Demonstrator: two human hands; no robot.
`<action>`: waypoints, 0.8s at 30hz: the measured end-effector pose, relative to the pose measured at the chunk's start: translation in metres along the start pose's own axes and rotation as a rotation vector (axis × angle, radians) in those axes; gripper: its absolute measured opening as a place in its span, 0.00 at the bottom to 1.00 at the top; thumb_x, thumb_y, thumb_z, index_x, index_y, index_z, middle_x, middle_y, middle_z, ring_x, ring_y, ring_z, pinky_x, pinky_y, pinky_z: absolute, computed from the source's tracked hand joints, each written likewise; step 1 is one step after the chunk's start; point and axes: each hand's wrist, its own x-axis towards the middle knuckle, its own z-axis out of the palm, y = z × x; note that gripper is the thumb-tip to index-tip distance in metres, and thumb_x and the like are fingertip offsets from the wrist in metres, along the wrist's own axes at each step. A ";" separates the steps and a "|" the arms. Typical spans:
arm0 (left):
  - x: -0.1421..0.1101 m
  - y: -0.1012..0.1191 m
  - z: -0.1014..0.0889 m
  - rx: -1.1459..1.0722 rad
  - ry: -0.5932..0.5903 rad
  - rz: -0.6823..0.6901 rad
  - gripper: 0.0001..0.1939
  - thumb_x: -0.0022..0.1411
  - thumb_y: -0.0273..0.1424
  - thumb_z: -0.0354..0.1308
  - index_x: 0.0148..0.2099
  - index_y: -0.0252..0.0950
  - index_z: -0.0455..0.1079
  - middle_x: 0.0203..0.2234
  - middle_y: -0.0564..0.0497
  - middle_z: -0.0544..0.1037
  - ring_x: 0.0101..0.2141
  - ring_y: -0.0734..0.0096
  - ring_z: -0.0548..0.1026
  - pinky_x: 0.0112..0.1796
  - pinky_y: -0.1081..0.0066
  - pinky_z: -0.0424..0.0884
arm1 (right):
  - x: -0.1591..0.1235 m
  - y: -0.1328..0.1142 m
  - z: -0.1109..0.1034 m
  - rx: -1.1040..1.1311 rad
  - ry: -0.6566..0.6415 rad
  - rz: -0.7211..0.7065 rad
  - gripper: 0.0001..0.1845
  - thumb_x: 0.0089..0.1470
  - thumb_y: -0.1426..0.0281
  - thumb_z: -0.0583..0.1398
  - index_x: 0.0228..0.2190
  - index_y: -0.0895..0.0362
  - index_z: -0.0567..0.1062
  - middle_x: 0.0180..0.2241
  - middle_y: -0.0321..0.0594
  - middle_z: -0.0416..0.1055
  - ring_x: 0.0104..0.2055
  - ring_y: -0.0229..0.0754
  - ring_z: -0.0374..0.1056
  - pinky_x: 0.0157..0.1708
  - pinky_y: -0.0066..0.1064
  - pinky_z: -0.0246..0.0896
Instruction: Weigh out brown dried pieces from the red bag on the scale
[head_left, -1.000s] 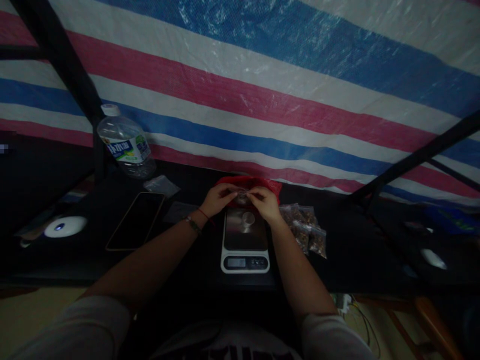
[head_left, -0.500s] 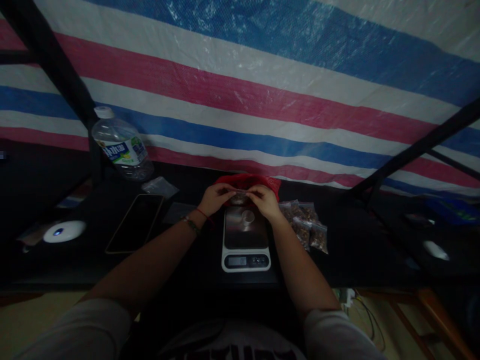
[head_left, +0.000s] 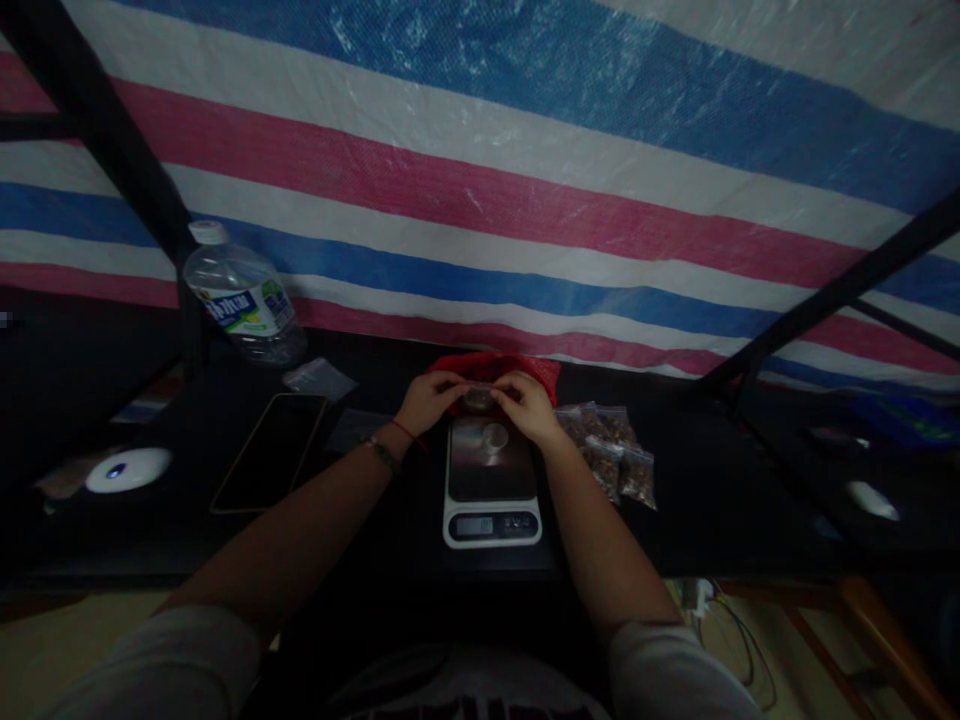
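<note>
My left hand [head_left: 429, 401] and my right hand [head_left: 529, 405] pinch the two ends of a small clear bag [head_left: 478, 397] between them, held just above the far end of a kitchen scale [head_left: 491, 480]. A small round cap-like object [head_left: 493, 436] rests on the scale's dark platform. Behind my hands lies a red plastic bag [head_left: 496, 366]. Several small filled clear bags [head_left: 611, 450] with brownish contents lie to the right of the scale.
On the dark table [head_left: 712, 520] left of the scale lie a phone [head_left: 268, 450], an empty clear bag [head_left: 319, 377], a water bottle [head_left: 240, 298] and a white round device [head_left: 127, 469]. A striped tarp [head_left: 525, 180] hangs behind. Black frame bars [head_left: 112, 130] cross both sides.
Both hands have stayed pinched on the small bag above the scale; only the view has shifted slightly.
</note>
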 end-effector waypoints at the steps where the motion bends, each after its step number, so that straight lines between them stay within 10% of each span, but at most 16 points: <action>1: 0.000 0.000 0.001 -0.012 -0.008 0.001 0.15 0.54 0.41 0.61 0.34 0.34 0.77 0.29 0.49 0.80 0.31 0.67 0.76 0.34 0.70 0.72 | 0.000 0.000 0.001 0.007 -0.005 -0.004 0.03 0.53 0.71 0.59 0.30 0.57 0.74 0.31 0.39 0.72 0.35 0.41 0.66 0.37 0.31 0.61; 24: -0.004 0.010 0.009 0.137 -0.077 0.207 0.09 0.56 0.36 0.59 0.33 0.36 0.76 0.30 0.49 0.80 0.32 0.68 0.76 0.36 0.69 0.72 | 0.000 -0.012 0.004 -0.012 -0.091 -0.064 0.06 0.55 0.73 0.57 0.29 0.57 0.74 0.30 0.39 0.69 0.35 0.40 0.66 0.38 0.31 0.61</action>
